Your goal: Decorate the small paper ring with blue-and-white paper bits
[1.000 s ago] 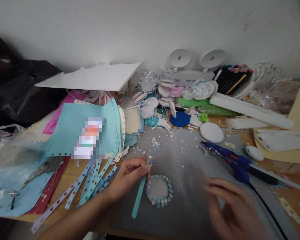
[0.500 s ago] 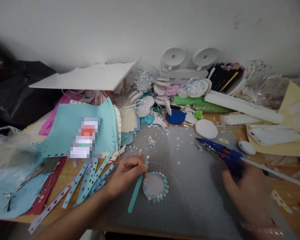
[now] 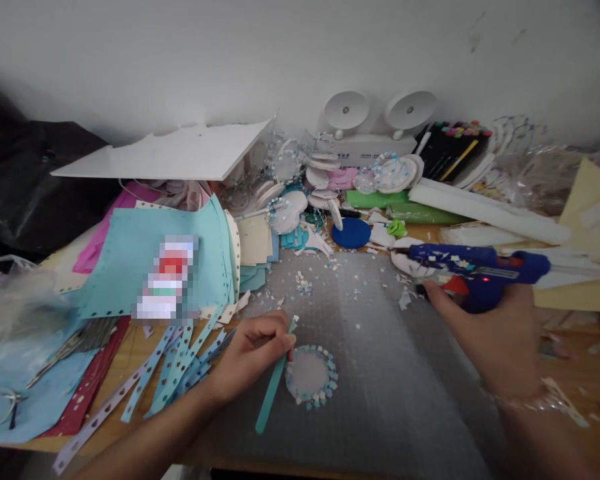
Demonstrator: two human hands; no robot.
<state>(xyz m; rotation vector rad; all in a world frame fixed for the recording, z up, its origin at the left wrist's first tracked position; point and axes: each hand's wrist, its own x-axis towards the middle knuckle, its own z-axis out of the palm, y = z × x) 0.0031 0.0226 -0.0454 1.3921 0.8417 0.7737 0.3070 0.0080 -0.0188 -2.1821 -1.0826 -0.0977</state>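
Note:
My right hand (image 3: 495, 340) is wrapped round the handle of a blue glue gun (image 3: 475, 267), held up at the right with its nozzle pointing left. Small paper stars cling to the gun's side. My left hand (image 3: 257, 350) is closed in a pinch on the upper part of a teal stick (image 3: 273, 393), which has a small pale piece at its top end. Right beside those fingers, a round white disc (image 3: 310, 375) edged with tiny blue and white pieces lies on the grey mat (image 3: 380, 413).
Behind the mat are a blue disc (image 3: 351, 233), white discs, green rolls (image 3: 425, 213) and a pen holder (image 3: 450, 157). Teal paper (image 3: 125, 260) with a blurred phone (image 3: 167, 277) lies left, above punched strips (image 3: 145, 380). Paper scraps dot the mat.
My right hand has lifted the glue gun up off the mat and its nozzle now points level to the left. My left hand has hardly moved.

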